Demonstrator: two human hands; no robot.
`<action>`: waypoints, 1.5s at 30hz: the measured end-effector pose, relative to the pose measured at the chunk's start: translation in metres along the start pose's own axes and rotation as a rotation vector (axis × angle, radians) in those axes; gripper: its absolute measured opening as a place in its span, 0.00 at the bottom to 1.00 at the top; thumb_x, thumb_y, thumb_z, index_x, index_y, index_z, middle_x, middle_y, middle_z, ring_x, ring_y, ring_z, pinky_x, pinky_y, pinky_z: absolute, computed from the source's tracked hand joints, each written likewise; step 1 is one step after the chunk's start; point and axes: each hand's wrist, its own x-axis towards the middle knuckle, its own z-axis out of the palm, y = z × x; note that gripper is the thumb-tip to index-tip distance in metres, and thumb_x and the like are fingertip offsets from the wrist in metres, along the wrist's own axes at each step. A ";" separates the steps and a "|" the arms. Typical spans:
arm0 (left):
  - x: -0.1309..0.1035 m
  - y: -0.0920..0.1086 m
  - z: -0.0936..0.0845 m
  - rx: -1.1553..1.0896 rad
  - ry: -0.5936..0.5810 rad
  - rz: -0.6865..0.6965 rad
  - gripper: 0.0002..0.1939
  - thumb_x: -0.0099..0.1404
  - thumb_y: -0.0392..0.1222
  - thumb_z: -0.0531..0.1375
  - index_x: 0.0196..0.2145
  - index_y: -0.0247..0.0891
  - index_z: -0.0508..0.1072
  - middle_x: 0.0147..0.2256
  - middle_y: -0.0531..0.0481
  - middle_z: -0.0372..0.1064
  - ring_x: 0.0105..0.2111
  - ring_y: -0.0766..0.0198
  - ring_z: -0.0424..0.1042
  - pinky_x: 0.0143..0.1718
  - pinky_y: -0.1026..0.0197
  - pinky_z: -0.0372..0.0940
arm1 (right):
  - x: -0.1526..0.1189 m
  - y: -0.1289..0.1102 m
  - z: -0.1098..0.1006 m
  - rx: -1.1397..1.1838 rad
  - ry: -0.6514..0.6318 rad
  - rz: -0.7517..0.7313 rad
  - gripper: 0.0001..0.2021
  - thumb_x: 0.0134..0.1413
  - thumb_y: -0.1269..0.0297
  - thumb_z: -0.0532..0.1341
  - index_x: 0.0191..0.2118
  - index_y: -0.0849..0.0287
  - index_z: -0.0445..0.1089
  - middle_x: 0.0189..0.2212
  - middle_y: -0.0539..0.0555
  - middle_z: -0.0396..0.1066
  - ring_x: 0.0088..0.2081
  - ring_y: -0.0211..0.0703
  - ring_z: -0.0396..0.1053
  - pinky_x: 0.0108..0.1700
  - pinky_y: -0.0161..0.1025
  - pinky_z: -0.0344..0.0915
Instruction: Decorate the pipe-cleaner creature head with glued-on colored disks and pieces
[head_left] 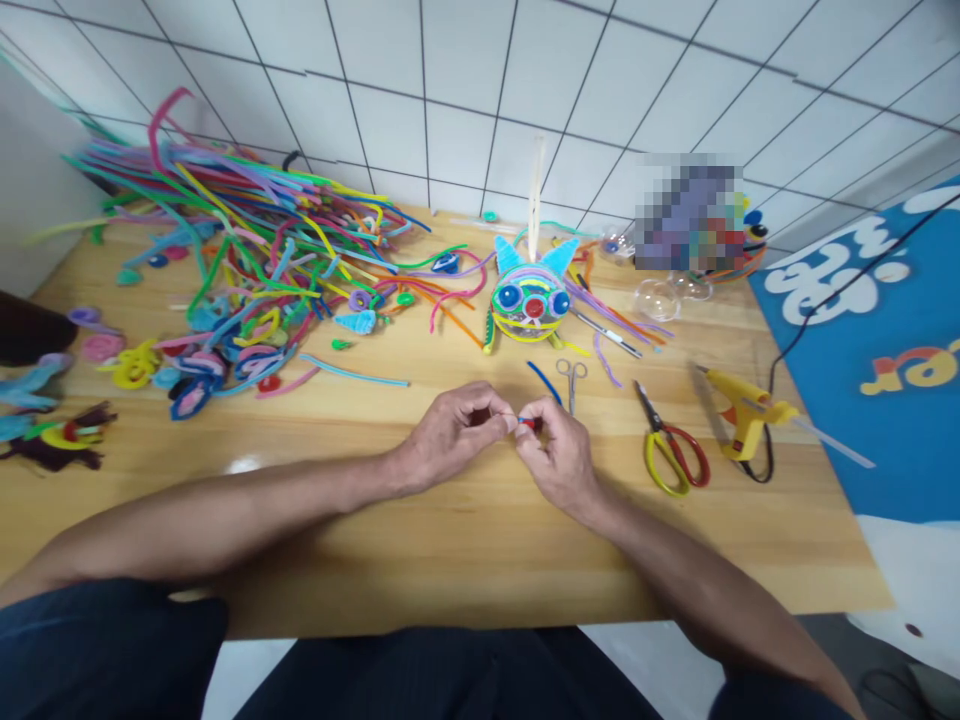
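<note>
My left hand (461, 432) and my right hand (556, 450) meet fingertip to fingertip over the front middle of the wooden table. Between them is a small red and blue pipe cleaner piece (529, 423), mostly hidden by the right fingers. The left thumb and forefinger pinch its thin end, while the right fingers close round the red part. Just beyond lie a short dark blue pipe cleaner (544, 383) and small metal scissors (571, 376). Farther back stands a round pipe cleaner animal head (531, 305) with light blue ears, blue eyes and a red nose.
A big heap of coloured pipe cleaners (262, 215) covers the back left, with coiled pieces in front. On the right lie red-and-yellow-handled scissors (670, 452) and a yellow glue gun (750, 412) with a cord. Clear plastic balls (658, 299) sit near the tiled wall (465, 70).
</note>
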 end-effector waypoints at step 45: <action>-0.022 0.005 -0.015 -0.304 -0.128 -0.417 0.26 0.58 0.64 0.68 0.31 0.35 0.73 0.23 0.56 0.67 0.20 0.72 0.59 0.24 0.65 0.54 | -0.013 0.004 0.017 0.591 -0.173 0.271 0.11 0.60 0.55 0.67 0.44 0.53 0.71 0.30 0.49 0.77 0.31 0.38 0.73 0.35 0.36 0.70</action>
